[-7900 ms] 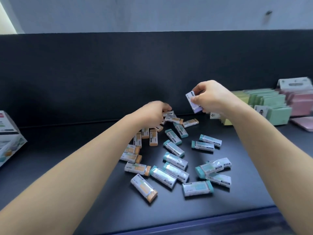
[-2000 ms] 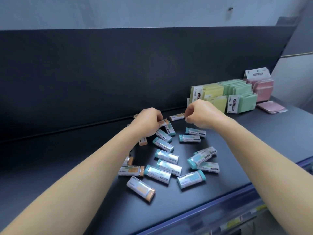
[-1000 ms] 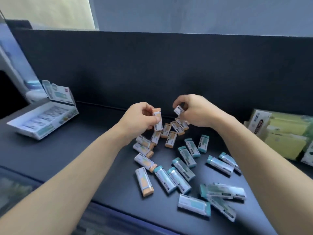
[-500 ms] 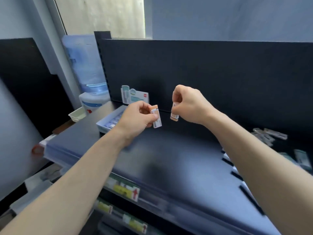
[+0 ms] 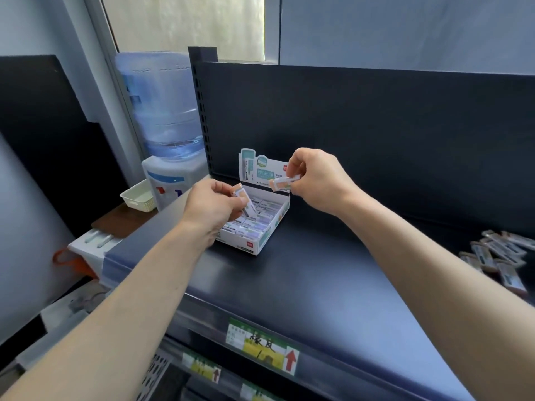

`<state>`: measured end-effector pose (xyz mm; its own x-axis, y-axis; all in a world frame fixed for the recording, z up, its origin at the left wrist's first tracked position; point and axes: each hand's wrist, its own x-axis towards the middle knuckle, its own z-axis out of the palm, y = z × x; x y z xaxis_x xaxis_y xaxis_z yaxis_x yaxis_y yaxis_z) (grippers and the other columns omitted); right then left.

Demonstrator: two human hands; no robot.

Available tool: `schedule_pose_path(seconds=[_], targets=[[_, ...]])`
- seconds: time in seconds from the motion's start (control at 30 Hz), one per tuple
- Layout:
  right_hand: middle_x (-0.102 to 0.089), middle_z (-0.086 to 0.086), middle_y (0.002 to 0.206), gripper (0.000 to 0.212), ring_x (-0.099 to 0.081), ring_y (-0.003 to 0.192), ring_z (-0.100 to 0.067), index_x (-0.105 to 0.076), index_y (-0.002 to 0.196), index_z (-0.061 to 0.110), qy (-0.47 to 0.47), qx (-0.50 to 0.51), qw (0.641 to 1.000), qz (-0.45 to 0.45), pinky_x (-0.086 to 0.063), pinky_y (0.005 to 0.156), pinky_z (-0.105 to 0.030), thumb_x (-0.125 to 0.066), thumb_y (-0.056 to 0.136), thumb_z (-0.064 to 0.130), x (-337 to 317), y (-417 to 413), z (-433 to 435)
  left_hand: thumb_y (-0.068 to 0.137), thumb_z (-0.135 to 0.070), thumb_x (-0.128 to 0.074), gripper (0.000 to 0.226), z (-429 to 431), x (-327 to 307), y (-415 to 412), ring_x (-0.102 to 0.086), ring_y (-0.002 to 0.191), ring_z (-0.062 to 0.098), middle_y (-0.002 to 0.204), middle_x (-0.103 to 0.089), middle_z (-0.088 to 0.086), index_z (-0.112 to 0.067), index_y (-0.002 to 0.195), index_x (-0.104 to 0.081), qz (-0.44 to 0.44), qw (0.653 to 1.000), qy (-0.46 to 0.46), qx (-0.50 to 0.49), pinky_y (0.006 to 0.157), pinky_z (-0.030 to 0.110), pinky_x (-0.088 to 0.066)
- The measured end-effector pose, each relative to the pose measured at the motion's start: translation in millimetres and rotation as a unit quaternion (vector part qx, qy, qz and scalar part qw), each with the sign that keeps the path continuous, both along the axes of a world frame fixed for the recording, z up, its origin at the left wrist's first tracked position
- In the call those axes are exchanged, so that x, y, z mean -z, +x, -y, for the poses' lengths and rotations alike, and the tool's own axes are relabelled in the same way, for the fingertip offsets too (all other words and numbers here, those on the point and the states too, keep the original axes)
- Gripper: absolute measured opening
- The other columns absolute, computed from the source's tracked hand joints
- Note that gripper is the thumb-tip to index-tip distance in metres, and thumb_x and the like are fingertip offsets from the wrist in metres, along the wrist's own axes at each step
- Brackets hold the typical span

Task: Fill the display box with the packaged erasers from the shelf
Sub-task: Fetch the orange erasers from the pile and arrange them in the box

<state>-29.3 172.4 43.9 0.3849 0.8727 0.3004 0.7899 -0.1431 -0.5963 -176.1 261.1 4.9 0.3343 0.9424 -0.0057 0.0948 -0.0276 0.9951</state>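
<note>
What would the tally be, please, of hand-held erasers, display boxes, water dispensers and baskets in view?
Orange-tipped packaged erasers, one in left hand, one in right hand: 2
White cardboard display box: 1
White water dispenser with blue bottle: 1
Cream plastic basket: 1
Total: 5

Open white display box near the shelf's left edge, partly filled, two orange-ended erasers held above, loose erasers far right.
</note>
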Motion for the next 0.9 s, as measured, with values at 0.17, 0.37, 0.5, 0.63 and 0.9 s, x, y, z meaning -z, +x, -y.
schedule_pose_path(seconds=[0.17, 0.37, 0.5, 0.63, 0.9], targets=[[-0.055, 0.002, 0.087, 0.014, -0.052, 0.076, -0.017, -0.056, 0.082, 0.017, -0.010, -0.007, 1.000, 0.015, -0.039, 0.056, -0.022, -0.060, 0.083, 0.004, 4.7, 9.7, -21.0, 0.076, 0.010, -0.069, 0.030, -14.4, -1.2, -1.5, -0.058, 0.063, 0.020, 0.075, -0.058, 0.009, -0.009, 0.068, -0.047, -0.027, 0.999, -0.008, -0.044, 0.049, 0.020, -0.055], [-0.058, 0.001, 0.089, 0.018, -0.056, 0.079, -0.020, -0.055, 0.080, 0.018, -0.025, -0.013, 0.999, 0.022, -0.043, 0.064, -0.028, -0.059, 0.080, 0.001, 13.2, 8.3, -43.5, 0.075, 0.011, -0.069, 0.028, -27.5, 3.3, -4.2, -0.059, 0.065, 0.019, 0.072, -0.057, 0.008, -0.008, 0.071, -0.049, -0.064, 0.996, -0.001, -0.060, 0.054, 0.022, -0.057], [-0.057, 0.000, 0.091, 0.017, -0.056, 0.083, -0.021, -0.056, 0.082, 0.016, -0.048, -0.013, 0.998, 0.026, -0.047, 0.067, -0.031, -0.061, 0.082, 0.001, 17.3, 4.0, -54.8, 0.075, 0.007, -0.071, 0.022, -33.5, 5.0, -2.0, -0.054, 0.062, 0.013, 0.069, -0.058, 0.004, -0.007, 0.080, -0.055, -0.093, 0.995, 0.029, -0.031, 0.057, 0.021, -0.050], [-0.061, -0.004, 0.095, 0.014, -0.059, 0.086, -0.024, -0.057, 0.083, 0.014, -0.063, 0.002, 0.997, 0.033, -0.054, 0.073, -0.037, -0.060, 0.083, 0.001, 19.4, -0.1, -64.6, 0.074, 0.007, -0.072, 0.025, -50.8, 7.8, 1.0, -0.057, 0.065, 0.015, 0.071, -0.061, 0.005, -0.013, 0.075, -0.057, -0.115, 0.993, 0.037, 0.008, 0.063, 0.025, -0.050], [-0.063, -0.010, 0.094, 0.010, -0.058, 0.083, -0.025, -0.059, 0.083, 0.009, -0.103, 0.051, 0.991, 0.067, -0.049, 0.062, -0.034, -0.058, 0.083, -0.001, 30.4, -13.7, -95.4, 0.081, -0.001, -0.068, 0.014, -89.0, 5.5, 8.9, -0.056, 0.059, 0.016, 0.075, -0.063, 0.011, -0.008, 0.080, -0.055, -0.160, 0.979, 0.070, 0.106, 0.049, 0.019, -0.048]])
